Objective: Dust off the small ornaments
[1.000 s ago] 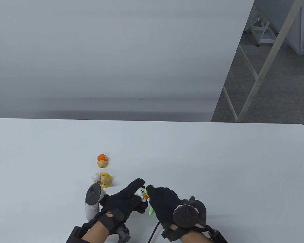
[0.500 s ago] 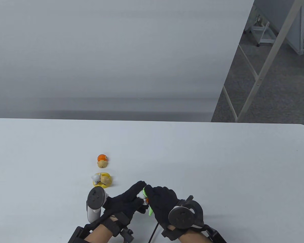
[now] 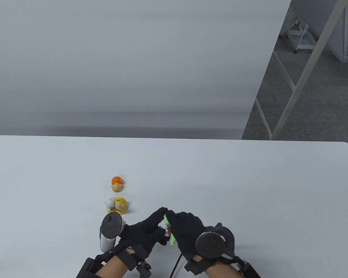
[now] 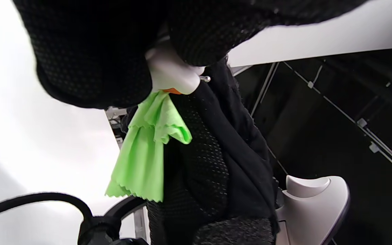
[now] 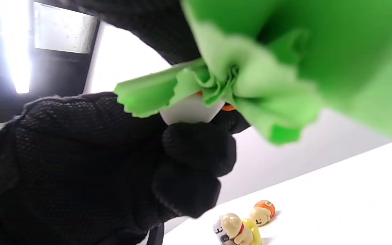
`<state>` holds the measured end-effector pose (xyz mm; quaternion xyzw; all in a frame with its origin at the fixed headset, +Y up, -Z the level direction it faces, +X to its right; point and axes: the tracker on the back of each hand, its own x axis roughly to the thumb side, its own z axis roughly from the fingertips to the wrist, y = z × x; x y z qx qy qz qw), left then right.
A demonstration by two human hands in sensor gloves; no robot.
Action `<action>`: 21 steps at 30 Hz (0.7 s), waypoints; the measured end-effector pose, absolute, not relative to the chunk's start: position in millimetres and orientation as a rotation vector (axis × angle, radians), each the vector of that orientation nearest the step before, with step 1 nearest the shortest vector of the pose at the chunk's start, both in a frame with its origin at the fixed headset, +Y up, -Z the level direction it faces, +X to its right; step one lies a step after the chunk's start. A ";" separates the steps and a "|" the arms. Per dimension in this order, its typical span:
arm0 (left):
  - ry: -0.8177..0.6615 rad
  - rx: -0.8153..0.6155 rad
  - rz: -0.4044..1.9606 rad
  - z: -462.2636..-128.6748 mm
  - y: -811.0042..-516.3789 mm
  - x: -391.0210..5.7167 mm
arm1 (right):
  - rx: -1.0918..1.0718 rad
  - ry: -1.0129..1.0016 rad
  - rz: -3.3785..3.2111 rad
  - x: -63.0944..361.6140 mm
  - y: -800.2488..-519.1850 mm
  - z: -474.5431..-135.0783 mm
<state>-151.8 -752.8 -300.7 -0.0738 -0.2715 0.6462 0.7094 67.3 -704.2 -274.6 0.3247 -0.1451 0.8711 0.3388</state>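
My left hand [image 3: 150,228] grips a small white figure with an orange base [image 3: 163,224], held above the table near its front edge. My right hand [image 3: 184,228] holds a green cloth [image 3: 172,239] and presses it against the figure. The figure [image 4: 174,73] and the cloth [image 4: 145,149] show in the left wrist view. In the right wrist view the cloth [image 5: 267,68] covers the top of the figure [image 5: 191,110]. Two more ornaments stand to the left: an orange and tan one [image 3: 117,184] and a yellow one with white and tan animals [image 3: 117,206].
The white table [image 3: 249,185] spreads wide to the right and behind the hands. A black cable [image 3: 176,263] runs off the front edge between the wrists. The two resting ornaments also show in the right wrist view [image 5: 243,224].
The hands have stayed close together. My left hand has turned the white figure a little, and the cloth under my right hand has shifted over it.
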 end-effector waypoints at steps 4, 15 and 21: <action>-0.520 -0.205 1.650 -304.1 -764.1 -157.4 | 0.842 -0.321 2.231 64.6 -708.3 -271.4; -0.408 -0.029 1.493 -312.2 -761.8 -180.0 | 0.804 -0.270 2.164 69.6 -710.5 -275.0; -0.464 -0.029 1.340 -305.4 -750.5 -167.3 | 0.727 -0.253 2.184 67.6 -714.7 -278.6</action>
